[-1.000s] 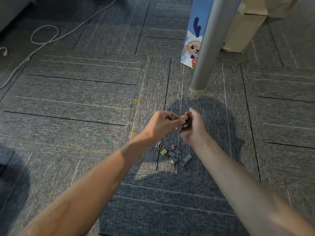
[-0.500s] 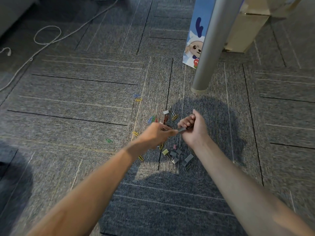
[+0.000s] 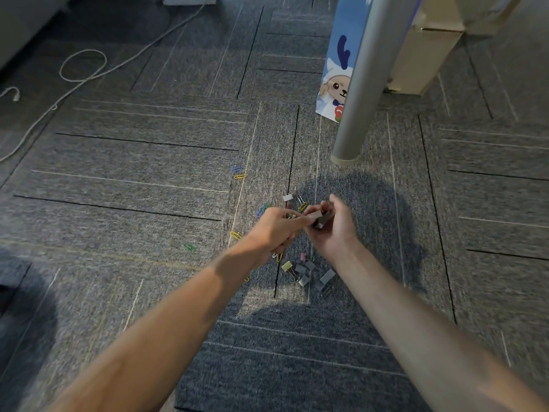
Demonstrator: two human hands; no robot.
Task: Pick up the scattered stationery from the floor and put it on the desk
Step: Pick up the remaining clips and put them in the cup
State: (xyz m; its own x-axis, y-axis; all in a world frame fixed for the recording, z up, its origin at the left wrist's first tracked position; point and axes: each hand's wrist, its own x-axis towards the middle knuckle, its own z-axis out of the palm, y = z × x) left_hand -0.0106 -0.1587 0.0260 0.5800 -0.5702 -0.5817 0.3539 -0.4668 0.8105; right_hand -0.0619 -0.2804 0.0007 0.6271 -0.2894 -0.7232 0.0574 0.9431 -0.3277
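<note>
Grey carpet tiles [image 3: 148, 173], office floor: your left hand [image 3: 276, 230] pinches a small grey metal binder clip [image 3: 315, 216] against your right hand [image 3: 335, 230], which is curled round dark clips [image 3: 326, 217]. Loose grey binder clips [image 3: 309, 272] lie just nearer you, between both wrists.

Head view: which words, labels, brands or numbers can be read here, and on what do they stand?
None can be read.
The blue box shows only a cartoon animal, no legible letters.
The binder clips and paper clips on the carpet are too small to show print.
</note>
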